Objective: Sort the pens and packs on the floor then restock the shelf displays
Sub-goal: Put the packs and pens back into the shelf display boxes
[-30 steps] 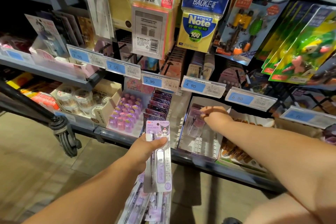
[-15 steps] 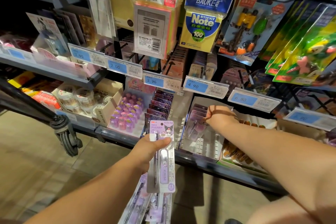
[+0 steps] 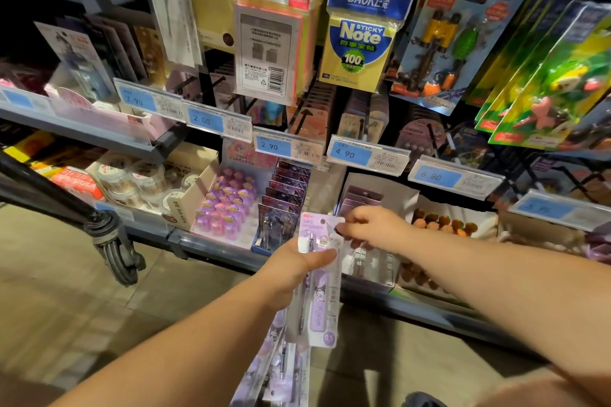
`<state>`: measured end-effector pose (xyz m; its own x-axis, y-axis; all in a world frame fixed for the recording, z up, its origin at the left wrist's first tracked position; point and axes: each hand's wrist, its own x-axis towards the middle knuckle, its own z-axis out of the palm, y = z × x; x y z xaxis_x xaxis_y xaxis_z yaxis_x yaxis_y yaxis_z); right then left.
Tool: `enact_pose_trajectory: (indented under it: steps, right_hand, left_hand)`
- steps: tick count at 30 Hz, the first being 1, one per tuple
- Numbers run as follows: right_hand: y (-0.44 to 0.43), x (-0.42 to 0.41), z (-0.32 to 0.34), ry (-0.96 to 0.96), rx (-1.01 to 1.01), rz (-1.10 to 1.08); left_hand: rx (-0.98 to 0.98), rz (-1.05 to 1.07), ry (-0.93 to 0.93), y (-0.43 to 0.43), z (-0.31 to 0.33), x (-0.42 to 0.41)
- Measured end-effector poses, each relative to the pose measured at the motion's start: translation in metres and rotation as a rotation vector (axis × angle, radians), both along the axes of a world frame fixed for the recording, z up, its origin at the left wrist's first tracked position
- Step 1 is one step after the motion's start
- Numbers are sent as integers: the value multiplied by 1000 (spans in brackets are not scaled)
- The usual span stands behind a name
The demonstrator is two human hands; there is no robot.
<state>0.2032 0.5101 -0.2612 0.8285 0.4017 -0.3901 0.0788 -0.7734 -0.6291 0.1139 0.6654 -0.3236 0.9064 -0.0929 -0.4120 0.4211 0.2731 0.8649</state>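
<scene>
Left hand [image 3: 291,269]: closed around a fanned bundle of purple pen packs [image 3: 319,284], thumb across the front pack. Right hand [image 3: 373,230]: pinching the front pack's top corner. Bundle held near, just in front of the white display box [image 3: 390,195]. Left: navy card packs [image 3: 284,198], purple bottles [image 3: 228,205]. Far left: cart wheel [image 3: 115,248].

Bottom shelf [image 3: 211,249] carrying, left to right: tape tubs [image 3: 139,180], purple bottles [image 3: 228,201], dark card packs [image 3: 284,198], white box [image 3: 393,195] of purple packs, round brown erasers [image 3: 443,225].
</scene>
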Motion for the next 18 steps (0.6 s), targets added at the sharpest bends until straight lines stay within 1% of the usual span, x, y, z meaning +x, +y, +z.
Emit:
enact_pose_trajectory:
  steps: [2, 4, 6, 8, 9, 11, 14, 16, 18]
  right_hand:
    - [-6, 1, -2, 41, 70, -46]
    - [-15, 4, 0, 67, 113, -92]
    - [-23, 8, 2, 85, 160, -139]
    - [-30, 10, 3, 64, 214, -176]
    - [-32, 11, 3, 34, 220, -186]
    - [-36, 11, 5, -73, 151, -175]
    - [-44, 14, 7, -264, -57, -92]
    - [-49, 15, 7, -315, -128, -44]
    - [-52, 17, 5, -323, -178, -37]
  left_hand:
    - [-29, -25, -34, -7, 5, 3]
    - [7, -59, -58, -14, 12, 6]
    - [193, -75, -76, -17, 21, 14]
    - [410, -20, -119, -18, 24, 27]
    - [479, 10, -150, -19, 26, 34]
    - [559, 55, -201, -20, 31, 47]
    - [697, 43, -275, -20, 41, 64]
    - [785, 8, -290, -20, 45, 74]
    - [769, 1, -263, -21, 43, 80]
